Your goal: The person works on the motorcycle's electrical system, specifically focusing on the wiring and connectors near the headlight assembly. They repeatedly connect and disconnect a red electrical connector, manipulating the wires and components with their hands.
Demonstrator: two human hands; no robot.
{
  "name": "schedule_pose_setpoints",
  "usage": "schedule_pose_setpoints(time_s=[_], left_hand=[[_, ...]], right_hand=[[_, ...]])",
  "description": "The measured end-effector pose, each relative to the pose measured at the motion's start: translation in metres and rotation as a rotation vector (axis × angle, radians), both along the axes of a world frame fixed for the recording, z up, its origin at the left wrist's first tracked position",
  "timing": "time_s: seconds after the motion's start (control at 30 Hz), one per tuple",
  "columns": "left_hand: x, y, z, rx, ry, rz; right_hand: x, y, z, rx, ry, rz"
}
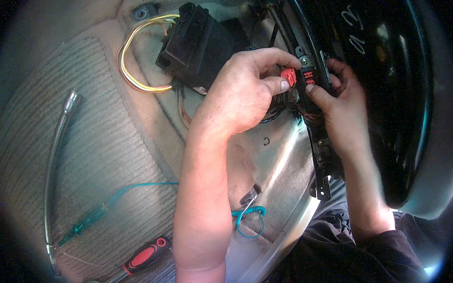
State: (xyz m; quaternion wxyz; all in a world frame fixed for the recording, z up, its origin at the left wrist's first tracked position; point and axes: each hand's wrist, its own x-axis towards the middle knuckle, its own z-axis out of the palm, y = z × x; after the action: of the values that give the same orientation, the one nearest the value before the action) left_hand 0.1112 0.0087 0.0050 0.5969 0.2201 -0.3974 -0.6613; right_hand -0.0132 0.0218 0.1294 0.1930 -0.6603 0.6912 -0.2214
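A small red electrical connector (288, 77) sits pinched between the thumb and index finger of my left hand (241, 88). Just right of it, more red connector pieces (309, 78) are set against a black metal seat rail (318, 156). My right hand (343, 95) grips around this rail, thumb beside the red pieces and fingers curled on the far side. Thin wires (308, 116) run below the two hands. Part of the wiring behind my left hand is hidden.
A black module box (194, 42) with yellow and white wires (123, 57) lies on the carpet (82, 150). To the left are a long metal bar (52, 173), a red-handled ratchet (140, 258) and a teal test probe (91, 218) with a coiled cord. A glossy black panel (383, 80) rises at right.
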Motion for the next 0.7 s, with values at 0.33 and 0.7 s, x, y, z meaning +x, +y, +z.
schedule_pose_setpoints(time_s=[0.33,0.7], left_hand=[[-0.013,-0.005,0.001,0.028,0.150,0.082],[-0.030,-0.003,0.010,0.008,0.099,0.222]], right_hand=[[0.002,0.000,-0.001,0.016,-0.032,-0.013],[-0.005,-0.003,0.000,0.033,-0.083,0.021]])
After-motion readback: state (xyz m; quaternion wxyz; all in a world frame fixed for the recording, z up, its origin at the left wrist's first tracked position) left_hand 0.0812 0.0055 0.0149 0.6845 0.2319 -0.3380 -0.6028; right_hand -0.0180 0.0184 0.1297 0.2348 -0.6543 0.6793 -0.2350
